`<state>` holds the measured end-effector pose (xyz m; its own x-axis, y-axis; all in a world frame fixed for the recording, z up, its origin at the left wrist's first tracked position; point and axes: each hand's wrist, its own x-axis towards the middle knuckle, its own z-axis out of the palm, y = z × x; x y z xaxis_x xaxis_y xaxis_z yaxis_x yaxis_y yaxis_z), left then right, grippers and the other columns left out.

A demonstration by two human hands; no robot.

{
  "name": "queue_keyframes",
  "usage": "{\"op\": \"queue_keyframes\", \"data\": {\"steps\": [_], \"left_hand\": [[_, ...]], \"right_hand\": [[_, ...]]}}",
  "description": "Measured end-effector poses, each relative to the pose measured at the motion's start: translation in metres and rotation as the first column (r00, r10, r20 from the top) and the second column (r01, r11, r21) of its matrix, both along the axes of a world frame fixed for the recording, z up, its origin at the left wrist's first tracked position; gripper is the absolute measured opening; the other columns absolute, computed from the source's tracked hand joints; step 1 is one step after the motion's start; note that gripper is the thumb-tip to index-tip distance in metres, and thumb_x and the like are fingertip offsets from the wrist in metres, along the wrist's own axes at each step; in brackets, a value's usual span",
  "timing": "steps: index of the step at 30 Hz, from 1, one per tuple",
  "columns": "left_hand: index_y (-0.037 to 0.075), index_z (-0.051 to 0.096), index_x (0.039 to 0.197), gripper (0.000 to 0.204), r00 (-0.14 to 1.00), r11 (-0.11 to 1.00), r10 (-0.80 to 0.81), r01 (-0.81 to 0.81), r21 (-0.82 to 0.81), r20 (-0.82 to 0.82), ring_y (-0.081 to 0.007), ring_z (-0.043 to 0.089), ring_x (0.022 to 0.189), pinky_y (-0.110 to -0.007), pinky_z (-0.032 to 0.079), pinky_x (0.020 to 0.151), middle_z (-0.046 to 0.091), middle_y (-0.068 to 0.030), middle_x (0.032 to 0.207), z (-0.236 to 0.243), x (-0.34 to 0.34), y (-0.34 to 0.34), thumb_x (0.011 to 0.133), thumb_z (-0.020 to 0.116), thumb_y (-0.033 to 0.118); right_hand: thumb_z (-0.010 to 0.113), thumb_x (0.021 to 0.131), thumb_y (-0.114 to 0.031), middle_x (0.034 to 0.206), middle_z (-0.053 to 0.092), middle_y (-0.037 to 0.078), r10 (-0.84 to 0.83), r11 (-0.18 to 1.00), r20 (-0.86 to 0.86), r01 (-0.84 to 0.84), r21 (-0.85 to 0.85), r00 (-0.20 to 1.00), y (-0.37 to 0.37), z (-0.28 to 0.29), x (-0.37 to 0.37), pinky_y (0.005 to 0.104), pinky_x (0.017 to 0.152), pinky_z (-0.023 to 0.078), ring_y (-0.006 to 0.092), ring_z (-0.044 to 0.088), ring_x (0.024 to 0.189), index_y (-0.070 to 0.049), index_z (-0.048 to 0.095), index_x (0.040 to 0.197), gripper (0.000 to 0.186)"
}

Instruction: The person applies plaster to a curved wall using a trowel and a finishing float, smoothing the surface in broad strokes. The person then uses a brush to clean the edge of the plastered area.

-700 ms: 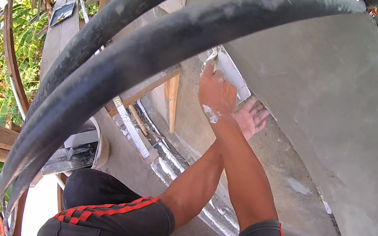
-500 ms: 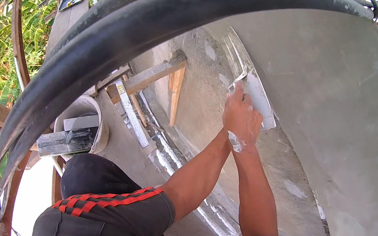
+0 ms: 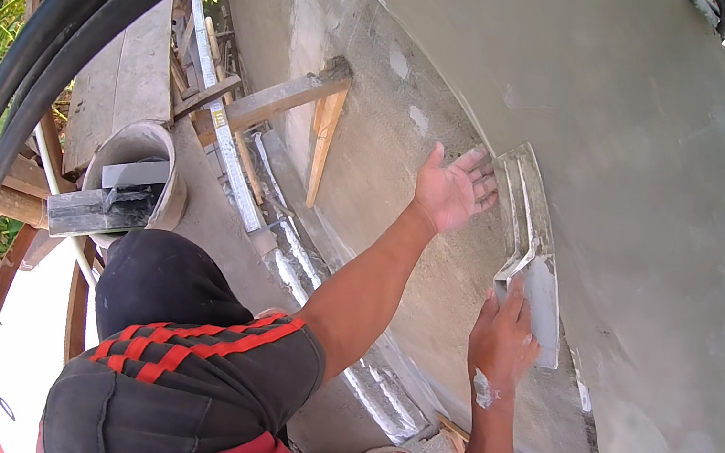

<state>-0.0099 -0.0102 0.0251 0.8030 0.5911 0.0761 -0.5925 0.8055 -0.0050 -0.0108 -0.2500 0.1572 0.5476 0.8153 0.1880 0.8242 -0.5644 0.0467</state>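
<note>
Uncrossed now! The right hand (image 3: 507, 344), wrapped round the plastering trowel (image 3: 544, 276), has swung rightward; the trowel stretches beyond the grip along the edge of the smooth grey render (image 3: 662, 231). Left of the grip, the left hand (image 3: 454, 189) spreads empty, seemingly leaving the stroke unobstructed.
</note>
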Motion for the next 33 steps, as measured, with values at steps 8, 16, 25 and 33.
{"op": "queue_keyframes", "data": {"steps": [8,16,25,33], "left_hand": [[0.007,0.026,0.168,0.093,0.999,1.000,0.022,-0.022,-0.006,-0.024,-0.0347,0.042,0.148,-0.048,0.033,0.117,0.035,-0.0180,0.165,0.009,-0.002,-0.003,0.106,0.010,0.074],[0.006,0.031,0.166,0.094,0.999,1.000,0.018,-0.018,-0.015,-0.029,-0.0335,0.044,0.145,-0.050,0.031,0.118,0.038,-0.0175,0.163,0.015,-0.002,-0.006,0.106,0.010,0.074],[0.007,0.045,0.158,0.089,0.999,0.999,-0.001,0.003,-0.037,0.036,-0.0296,0.054,0.133,-0.047,0.040,0.111,0.055,-0.0148,0.145,-0.002,0.004,0.005,0.107,0.013,0.073],[0.006,0.041,0.160,0.091,0.999,0.999,-0.031,0.031,-0.007,0.028,-0.0326,0.051,0.138,-0.048,0.041,0.110,0.050,-0.0170,0.152,0.002,-0.003,0.003,0.106,0.013,0.073]], "right_hand": [[0.071,0.100,-0.018,0.098,0.072,0.020,0.195,0.945,0.231,-0.245,0.215,0.953,-0.134,0.014,0.028,0.0469,0.063,0.058,0.0395,0.073,0.076,0.003,0.058,0.140,0.048],[0.073,0.098,-0.019,0.102,0.074,0.017,0.304,0.932,0.194,-0.333,0.145,0.933,-0.059,0.026,0.045,0.0452,0.064,0.058,0.0339,0.074,0.077,0.001,0.061,0.139,0.048],[0.065,0.103,-0.031,0.121,0.075,0.019,0.356,0.934,0.018,-0.357,0.012,0.934,0.138,0.028,0.024,0.0538,0.082,0.056,0.0389,0.074,0.101,-0.010,0.058,0.147,0.048],[0.063,0.105,-0.034,0.118,0.075,0.021,0.264,0.965,0.092,-0.261,-0.037,0.960,0.105,0.042,0.050,0.0536,0.087,0.055,0.0410,0.073,0.105,-0.011,0.057,0.148,0.050]]}}
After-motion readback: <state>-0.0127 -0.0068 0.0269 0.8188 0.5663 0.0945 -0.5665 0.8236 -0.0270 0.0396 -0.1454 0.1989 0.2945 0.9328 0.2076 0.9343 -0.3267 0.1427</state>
